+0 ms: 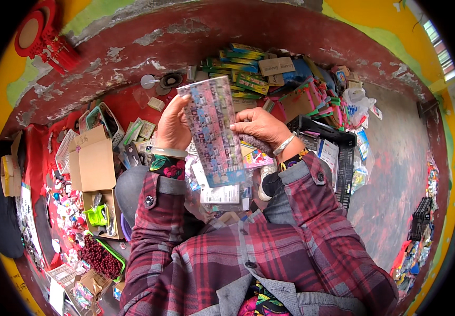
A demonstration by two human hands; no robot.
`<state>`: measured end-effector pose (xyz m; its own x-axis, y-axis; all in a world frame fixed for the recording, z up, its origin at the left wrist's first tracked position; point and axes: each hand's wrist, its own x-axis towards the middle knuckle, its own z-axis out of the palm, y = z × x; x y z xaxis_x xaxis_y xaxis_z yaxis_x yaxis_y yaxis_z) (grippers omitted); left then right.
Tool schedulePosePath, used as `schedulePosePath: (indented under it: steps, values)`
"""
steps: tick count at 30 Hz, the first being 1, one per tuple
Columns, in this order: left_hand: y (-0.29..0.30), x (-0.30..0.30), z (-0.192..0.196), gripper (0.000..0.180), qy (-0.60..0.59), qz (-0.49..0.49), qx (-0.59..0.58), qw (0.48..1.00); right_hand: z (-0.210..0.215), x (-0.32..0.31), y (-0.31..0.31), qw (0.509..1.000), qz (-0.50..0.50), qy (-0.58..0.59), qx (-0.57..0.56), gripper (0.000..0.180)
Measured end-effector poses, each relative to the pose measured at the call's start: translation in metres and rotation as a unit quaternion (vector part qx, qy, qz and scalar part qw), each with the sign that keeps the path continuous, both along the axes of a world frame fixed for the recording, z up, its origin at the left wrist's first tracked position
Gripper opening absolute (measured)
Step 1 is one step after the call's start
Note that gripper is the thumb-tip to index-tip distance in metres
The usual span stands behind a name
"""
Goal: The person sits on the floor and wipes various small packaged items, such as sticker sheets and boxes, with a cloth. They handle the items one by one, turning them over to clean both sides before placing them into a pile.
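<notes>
In front of my chest I hold up a glossy sheet (213,126) covered in rows of small pink, blue and grey pictures, with a blue band along its lower edge. My left hand (174,125) is closed on its left edge, thumb near the upper corner. On the opposite side, my right hand (261,126) pinches the right edge between thumb and fingers. Under the sheet lie a white printed paper (220,194) and clear plastic packaging, partly hidden by it. A colourful printed packet (257,158) shows beneath my right wrist.
An open cardboard box (92,163) and a light green basket (104,124) stand at left, near a tray of dark red beads (101,258). Yellow-green boxes (246,63) are stacked against the wall. A black plastic crate (345,171) stands right of my knee.
</notes>
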<state>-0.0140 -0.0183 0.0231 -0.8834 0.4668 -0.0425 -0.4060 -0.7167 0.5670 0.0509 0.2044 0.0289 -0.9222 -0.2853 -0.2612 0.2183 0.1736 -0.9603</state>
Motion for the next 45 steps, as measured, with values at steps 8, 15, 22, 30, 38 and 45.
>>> schedulePosePath:
  steps: [8, 15, 22, 30, 38, 45]
  values:
    - [0.009, 0.004, 0.007, 0.029, -0.010, 0.021, -0.086, 0.996, -0.001, 0.000, -0.001, 0.999, 0.006, 0.003, -0.032, 0.022]
    - [-0.030, -0.021, 0.015, 0.040, -0.052, 0.129, 0.060, 0.988, 0.019, 0.004, 0.014, 0.976, -0.107, -0.053, -0.183, 0.041]
    - [-0.061, -0.036, 0.017, 0.039, -0.075, 0.282, 0.084, 0.953, 0.016, 0.009, 0.008, 0.970, -0.037, -0.044, -0.237, 0.060]
    - [-0.047, -0.030, 0.017, 0.037, -0.062, 0.290, 0.098, 0.950, 0.016, 0.014, -0.005, 0.966, -0.038, -0.035, -0.255, 0.056]
    - [-0.059, -0.040, -0.010, 0.040, -0.066, -0.017, 0.286, 0.956, 0.027, 0.028, -0.006, 0.955, -0.021, -0.094, -0.280, 0.041]
    - [-0.023, -0.011, 0.025, 0.061, 0.001, 0.069, 0.064, 0.996, 0.024, 0.023, -0.004, 0.951, -0.074, -0.104, -0.282, 0.037]
